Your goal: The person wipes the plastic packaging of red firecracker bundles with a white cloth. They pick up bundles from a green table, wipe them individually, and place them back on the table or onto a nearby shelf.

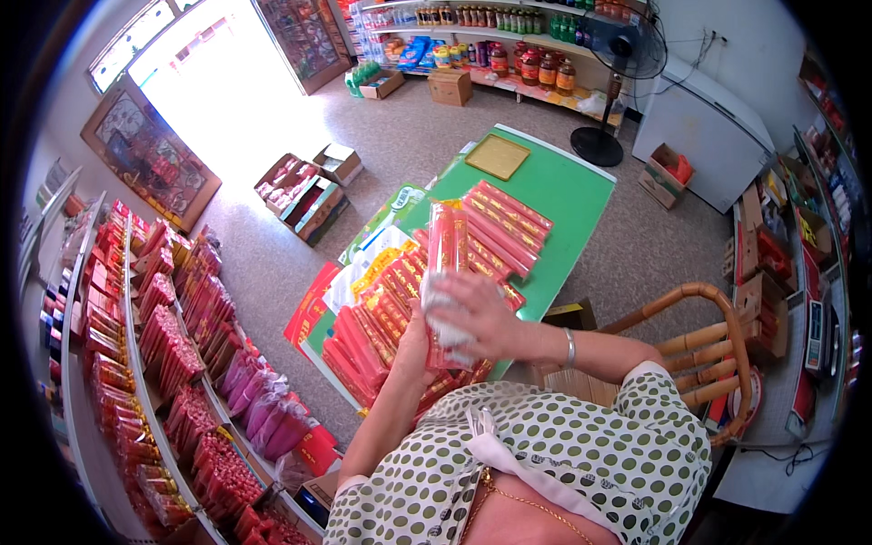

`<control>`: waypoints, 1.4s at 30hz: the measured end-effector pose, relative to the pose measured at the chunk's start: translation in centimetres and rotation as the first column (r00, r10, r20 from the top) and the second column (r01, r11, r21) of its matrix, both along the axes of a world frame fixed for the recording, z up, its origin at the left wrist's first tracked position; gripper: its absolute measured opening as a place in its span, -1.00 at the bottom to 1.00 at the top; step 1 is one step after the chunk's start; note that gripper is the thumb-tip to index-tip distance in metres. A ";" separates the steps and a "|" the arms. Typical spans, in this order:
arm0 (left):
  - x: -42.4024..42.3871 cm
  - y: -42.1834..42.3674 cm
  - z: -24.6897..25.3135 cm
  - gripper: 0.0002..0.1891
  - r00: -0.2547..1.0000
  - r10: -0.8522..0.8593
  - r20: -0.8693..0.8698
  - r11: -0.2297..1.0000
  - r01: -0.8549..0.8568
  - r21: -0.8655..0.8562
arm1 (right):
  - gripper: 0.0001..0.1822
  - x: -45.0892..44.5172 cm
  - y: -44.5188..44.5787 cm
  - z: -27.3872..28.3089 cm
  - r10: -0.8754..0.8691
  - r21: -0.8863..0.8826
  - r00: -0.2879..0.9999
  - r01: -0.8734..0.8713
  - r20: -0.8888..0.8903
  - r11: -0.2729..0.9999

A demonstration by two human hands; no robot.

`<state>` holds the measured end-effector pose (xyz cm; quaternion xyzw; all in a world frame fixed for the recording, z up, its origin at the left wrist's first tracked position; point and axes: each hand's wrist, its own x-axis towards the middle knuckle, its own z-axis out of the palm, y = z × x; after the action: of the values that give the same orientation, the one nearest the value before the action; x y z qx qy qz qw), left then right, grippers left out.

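My left hand (pixel 411 351) grips a clear-wrapped pack of red candles (pixel 446 231) by its lower side, tilted up over the table. Against the pack's front, my right hand (pixel 480 313) presses a crumpled white cloth (pixel 446 327), its fingers spread over it. The pack's lower part is largely hidden by the cloth and hands. Beneath lie more wrapped red candles with gold markings (pixel 395 286), spread in rows across the green tabletop (pixel 572 197). A separate group of candle packs (pixel 507 225) rests just beyond, towards the table's far right.
A gold tray (pixel 497 156) lies at the table's far end. Shelves of red packs (pixel 170 340) run along my left. A bamboo chair (pixel 702 354) stands close at my right. Open cartons (pixel 303 197) sit on the floor near the doorway; a standing fan (pixel 606 88) is beyond the table.
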<state>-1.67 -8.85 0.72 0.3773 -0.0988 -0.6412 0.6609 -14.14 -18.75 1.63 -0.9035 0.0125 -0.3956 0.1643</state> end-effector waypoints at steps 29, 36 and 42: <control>0.0 1.3 0.1 -0.67 0.522 0.364 0.771 0.927 -0.283 -0.246 | -0.45 2.1 1.4 -4.5 -0.056 0.813 0.877 -0.464 0.477 -0.351; 0.5 1.8 -0.4 -0.60 0.041 0.363 0.931 0.920 -0.173 -0.351 | -0.38 1.1 4.2 -3.9 0.214 0.909 0.888 -0.373 0.407 -0.185; 0.6 2.7 -2.1 -0.65 0.366 0.381 0.849 0.924 -0.168 -0.343 | -0.40 0.2 4.5 -1.5 0.352 0.975 0.914 -0.223 0.203 0.017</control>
<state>-1.11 -6.19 -1.33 0.6052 -0.4367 -0.2029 0.6340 -13.94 -14.24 0.13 -0.5542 0.1000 -0.1967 0.8026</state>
